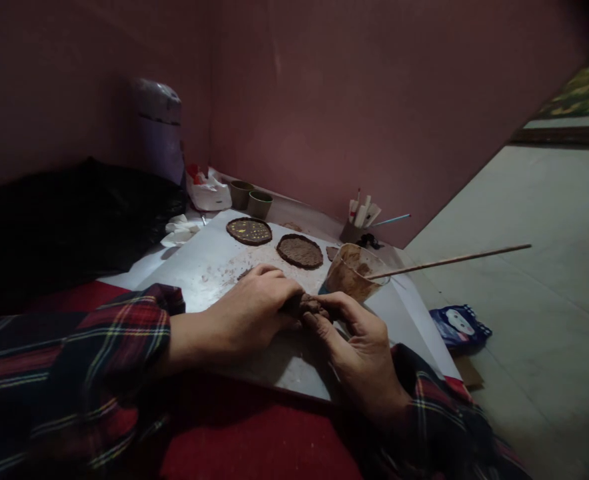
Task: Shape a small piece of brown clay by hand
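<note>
Between my two hands is a lump of brown clay (313,305), held just above the white board. My left hand (254,307) is closed round its left side, with the fingertips partly hidden. On the other side my right hand (357,347) pinches the lump between thumb and fingers. Beyond them lie two flat round clay pieces with raised rims: a plain brown disc (299,251) and a darker disc with yellow specks (249,231). A smeared cup (349,273) with a long thin stick (454,260) leaning in it stands behind my right hand.
The white board (294,370) rests on a red surface (254,433). Two small pots (260,205) and a holder with tools (353,231) stand along the wall. Crumpled tissue (179,230) and a black bag (74,227) are at left. A blue packet (459,327) lies at right.
</note>
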{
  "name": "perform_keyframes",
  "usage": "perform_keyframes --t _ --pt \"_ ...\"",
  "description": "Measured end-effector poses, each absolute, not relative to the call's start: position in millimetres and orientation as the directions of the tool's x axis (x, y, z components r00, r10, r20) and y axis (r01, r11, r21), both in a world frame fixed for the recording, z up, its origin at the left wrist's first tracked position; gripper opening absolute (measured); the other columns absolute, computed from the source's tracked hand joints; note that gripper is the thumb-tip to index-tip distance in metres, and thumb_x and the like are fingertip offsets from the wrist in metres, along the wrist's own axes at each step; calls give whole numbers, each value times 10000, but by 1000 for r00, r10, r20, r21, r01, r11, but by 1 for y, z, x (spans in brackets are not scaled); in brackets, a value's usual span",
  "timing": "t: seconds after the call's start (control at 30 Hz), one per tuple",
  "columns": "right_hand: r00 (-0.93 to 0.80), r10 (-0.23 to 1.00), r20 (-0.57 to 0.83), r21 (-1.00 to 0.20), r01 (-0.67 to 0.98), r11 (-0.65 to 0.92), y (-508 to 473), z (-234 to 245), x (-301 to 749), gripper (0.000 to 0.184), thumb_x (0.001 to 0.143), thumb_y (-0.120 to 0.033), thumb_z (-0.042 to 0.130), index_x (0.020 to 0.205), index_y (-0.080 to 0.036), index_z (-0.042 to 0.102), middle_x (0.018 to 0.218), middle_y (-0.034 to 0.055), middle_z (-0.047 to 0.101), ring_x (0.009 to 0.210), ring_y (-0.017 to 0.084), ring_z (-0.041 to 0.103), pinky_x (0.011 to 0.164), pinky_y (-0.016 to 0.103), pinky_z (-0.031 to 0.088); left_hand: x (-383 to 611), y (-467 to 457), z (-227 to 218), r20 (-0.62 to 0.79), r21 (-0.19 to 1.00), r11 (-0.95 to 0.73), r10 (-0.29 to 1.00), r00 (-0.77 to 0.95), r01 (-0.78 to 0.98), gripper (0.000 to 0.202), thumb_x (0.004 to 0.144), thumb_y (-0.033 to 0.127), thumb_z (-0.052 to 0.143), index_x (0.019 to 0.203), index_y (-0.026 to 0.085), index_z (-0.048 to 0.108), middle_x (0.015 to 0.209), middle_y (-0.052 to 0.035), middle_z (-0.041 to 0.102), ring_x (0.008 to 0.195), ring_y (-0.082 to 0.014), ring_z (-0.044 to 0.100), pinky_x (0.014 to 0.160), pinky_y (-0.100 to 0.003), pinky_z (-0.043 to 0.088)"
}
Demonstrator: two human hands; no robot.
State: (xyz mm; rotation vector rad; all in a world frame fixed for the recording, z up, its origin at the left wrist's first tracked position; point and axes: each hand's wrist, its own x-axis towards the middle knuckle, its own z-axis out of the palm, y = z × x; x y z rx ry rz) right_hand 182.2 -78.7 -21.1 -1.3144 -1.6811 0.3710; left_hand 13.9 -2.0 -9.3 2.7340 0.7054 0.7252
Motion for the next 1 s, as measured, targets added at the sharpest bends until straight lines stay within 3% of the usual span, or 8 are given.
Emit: perform_keyframes --t 0.2,0.37,0.57,0.67,0.77,0.87,1.0 --pt "36 862 505 -712 582 393 -80 -20 181 60 834 -209 627 857 -212 683 791 -7 693 718 132 638 672 246 494 14 -1 -15 506 321 -889 452 735 326 87 793 123 622 724 163 587 695 19 604 705 -138 572 997 -365 347" --pt "71 896 438 -784 518 342 -77 -23 183 91 842 -224 615 890 -238 691 854 -9 718 791 149 664 729 260 515 14 2 -12 480 393 -844 526 702 365 80 773 131 653 708 162 618 683 10 613 696 -151 557 829 -309 424" --pt "72 923 378 -812 505 294 -75 -23 185 97 863 -255 585 916 -224 660 897 16 711 832 169 665 762 303 524 14 3 -11 475 457 -835 520 710 306 86 797 125 629 845 189 659 769 11 628 772 -150 560 746 -259 414" --pt "61 929 366 -809 515 285 -75 -23 185 106 876 -263 566 933 -223 646 928 27 703 860 179 660 767 318 523 13 2 -12 453 473 -831 515 728 294 202 800 149 627 994 202 644 866 -15 651 828 -171 572 762 -276 424" --pt "83 926 369 -817 505 280 -76 -23 185 213 885 -271 554 1091 -251 603 955 27 693 875 180 657 766 325 525 12 1 -12 418 466 -820 535 734 332 339 757 164 663 1088 202 599 972 -48 658 909 -217 575 815 -330 428" --pt "75 918 389 -807 509 300 -76 -22 185 296 881 -271 562 1177 -273 566 990 21 689 905 175 652 802 326 518 12 0 -13 384 467 -802 564 731 372 260 747 152 645 1000 186 595 957 -52 654 919 -236 573 809 -347 433" --pt "23 904 427 -760 550 346 -77 -19 182 153 854 -254 599 1003 -249 632 945 3 702 871 161 652 794 289 510 11 -4 -9 387 466 -811 547 742 354 168 770 108 575 923 175 596 875 -37 660 835 -210 591 782 -334 428"
